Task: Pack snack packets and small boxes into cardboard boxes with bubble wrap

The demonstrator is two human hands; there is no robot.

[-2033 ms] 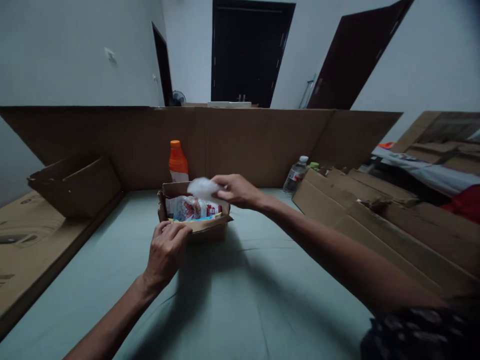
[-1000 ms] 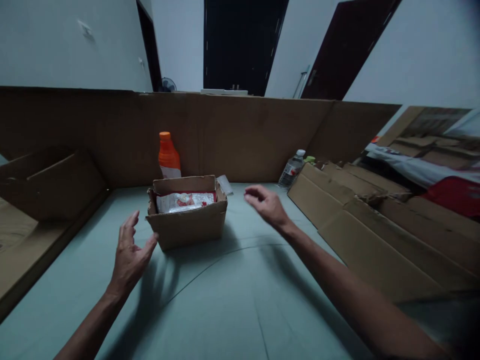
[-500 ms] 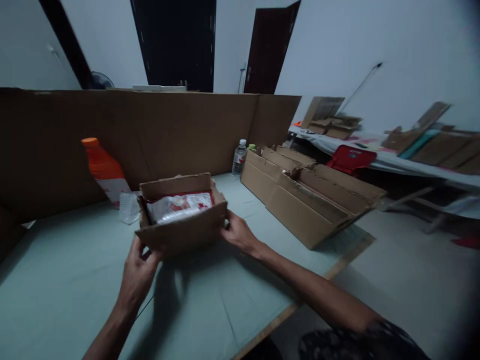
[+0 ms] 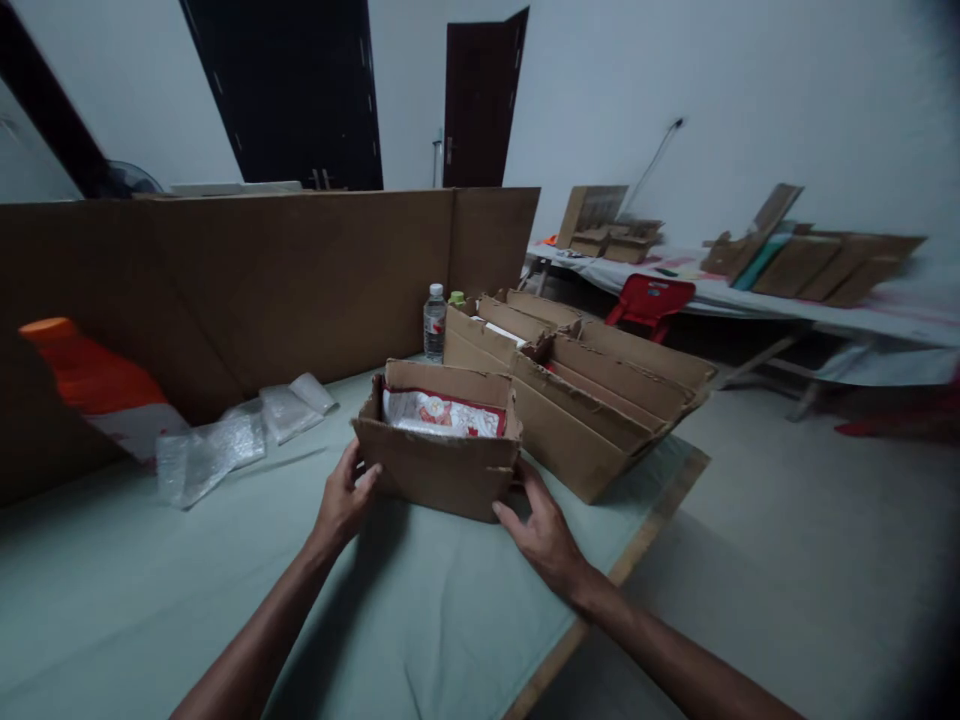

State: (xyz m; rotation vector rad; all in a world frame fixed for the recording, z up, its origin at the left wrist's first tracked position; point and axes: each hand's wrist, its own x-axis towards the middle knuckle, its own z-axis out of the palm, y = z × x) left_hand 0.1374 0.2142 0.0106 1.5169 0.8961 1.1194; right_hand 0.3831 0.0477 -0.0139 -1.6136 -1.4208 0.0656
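Both hands clasp the box point(image 4: 442, 455) by its ends, left hand point(image 4: 343, 500) and right hand point(image 4: 541, 527) steadying it on the desk point(image 4: 420, 620), beside bigger cartons point(image 4: 585, 395); packets point(image 4: 441, 413) lie inside.

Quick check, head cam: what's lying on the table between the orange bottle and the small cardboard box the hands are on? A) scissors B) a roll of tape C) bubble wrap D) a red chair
C: crumpled clear bubble wrap lies on the green table between the orange bottle and the small cardboard box, which the left hand and right hand grip at its sides.
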